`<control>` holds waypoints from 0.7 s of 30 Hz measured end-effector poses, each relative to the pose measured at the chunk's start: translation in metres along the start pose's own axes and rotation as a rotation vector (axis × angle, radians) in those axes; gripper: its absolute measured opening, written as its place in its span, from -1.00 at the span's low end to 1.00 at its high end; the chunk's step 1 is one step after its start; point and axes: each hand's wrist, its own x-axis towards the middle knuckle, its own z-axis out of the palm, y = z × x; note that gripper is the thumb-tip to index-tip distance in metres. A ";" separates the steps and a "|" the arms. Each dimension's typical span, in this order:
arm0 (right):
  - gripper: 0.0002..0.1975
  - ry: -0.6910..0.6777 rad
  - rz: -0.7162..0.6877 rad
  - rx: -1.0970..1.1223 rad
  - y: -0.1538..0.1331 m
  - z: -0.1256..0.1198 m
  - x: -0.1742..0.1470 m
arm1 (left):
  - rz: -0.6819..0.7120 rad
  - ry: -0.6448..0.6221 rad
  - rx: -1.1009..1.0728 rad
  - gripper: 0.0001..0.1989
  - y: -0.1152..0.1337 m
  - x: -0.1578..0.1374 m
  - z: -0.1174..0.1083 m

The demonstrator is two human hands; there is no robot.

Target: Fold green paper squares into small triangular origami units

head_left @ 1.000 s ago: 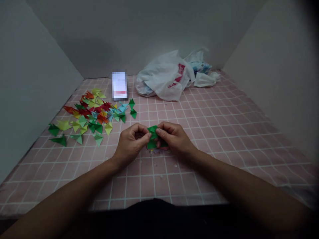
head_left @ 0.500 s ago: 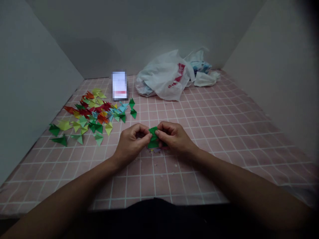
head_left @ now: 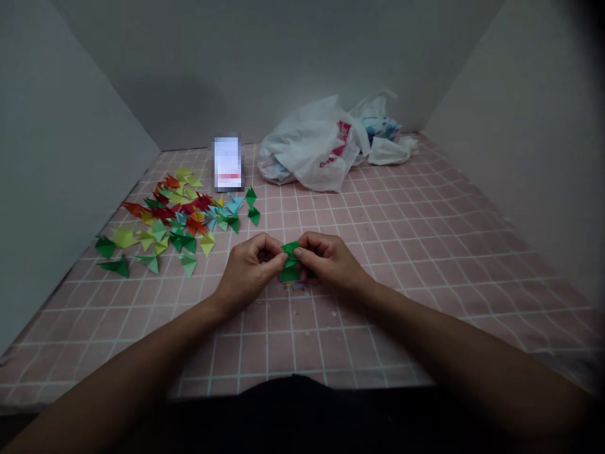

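Observation:
A small folded piece of green origami paper (head_left: 290, 273) is held between my two hands, above the middle of the table. My left hand (head_left: 252, 268) pinches its left edge between thumb and forefinger. On the other side my right hand (head_left: 331, 260) grips the upper right part, thumb on top and fingers behind. Beneath the green paper, bits of yellow and pale purple paper (head_left: 297, 287) show, mostly hidden by it and by my hands. To the left of my hands lies a loose pile of folded paper cranes (head_left: 182, 214) in green, yellow, red, orange and light blue.
A lit phone (head_left: 227, 164), its screen blurred, stands behind the cranes. A crumpled white plastic bag (head_left: 307, 145) with red print lies at the back, beside a blue-and-white packet (head_left: 380, 128). Pale walls enclose the pink checked tablecloth (head_left: 406, 233) on three sides.
Almost nothing differs. Both hands keep their pinch on the green paper, with only a very slight shift of the fingers and the view.

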 end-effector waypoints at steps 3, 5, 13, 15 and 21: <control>-0.76 -0.032 -0.002 0.029 0.001 0.000 0.001 | -0.019 -0.003 -0.015 -0.87 0.000 0.001 -0.001; -0.75 -0.025 0.015 0.051 0.000 0.000 0.001 | -0.042 -0.015 -0.075 -0.84 0.000 0.003 -0.001; -0.71 0.024 0.076 0.180 0.001 -0.002 0.001 | -0.090 -0.060 -0.355 -0.73 -0.001 0.003 0.000; -0.71 0.033 0.077 0.189 0.002 -0.002 0.001 | -0.082 -0.065 -0.359 -0.72 -0.001 0.002 0.001; -0.69 0.025 0.068 0.208 0.001 0.000 0.000 | -0.032 -0.063 -0.312 -0.65 -0.002 0.000 0.004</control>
